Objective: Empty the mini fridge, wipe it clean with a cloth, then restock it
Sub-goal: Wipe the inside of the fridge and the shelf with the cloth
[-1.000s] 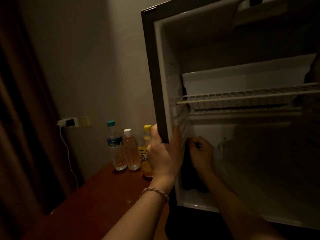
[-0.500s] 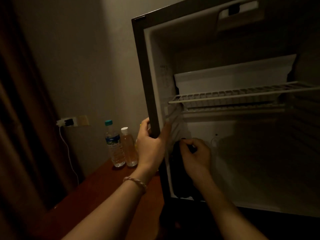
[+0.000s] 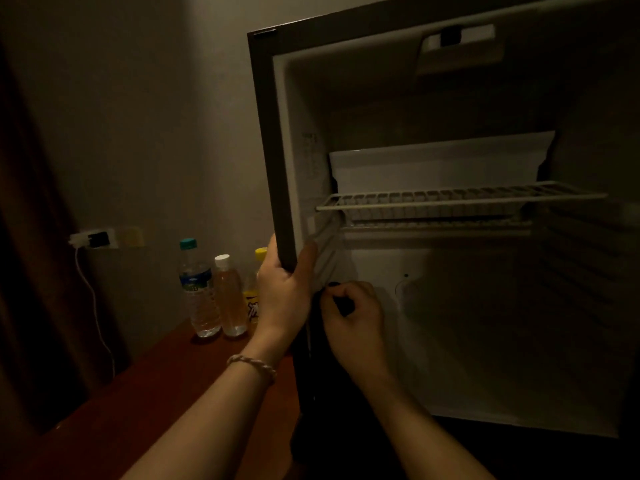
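The mini fridge (image 3: 266, 140) stands open on the right, its white inside bare apart from a wire shelf (image 3: 460, 199). My left hand (image 3: 285, 289) grips the fridge's left front edge, thumb inside. My right hand (image 3: 353, 320) holds a dark cloth (image 3: 318, 368) against the inner left wall, low near the front; the cloth hangs down below the hand. Three bottles stand on the table left of the fridge: a water bottle (image 3: 197, 289) with a teal cap, a clear bottle (image 3: 230, 296) with a white cap, and a yellow-capped bottle (image 3: 251, 303) partly hidden by my left hand.
The reddish wooden table (image 3: 145, 386) runs from the bottles toward me. A wall socket with a plugged charger (image 3: 91, 239) and a white cable (image 3: 97, 306) sits at the left. A dark curtain (image 3: 27, 237) hangs along the left edge.
My right hand with the cloth has shifted a little on the inner left wall. My left hand keeps its grip on the fridge edge. The view has shifted; the yellow-capped bottle shows again.
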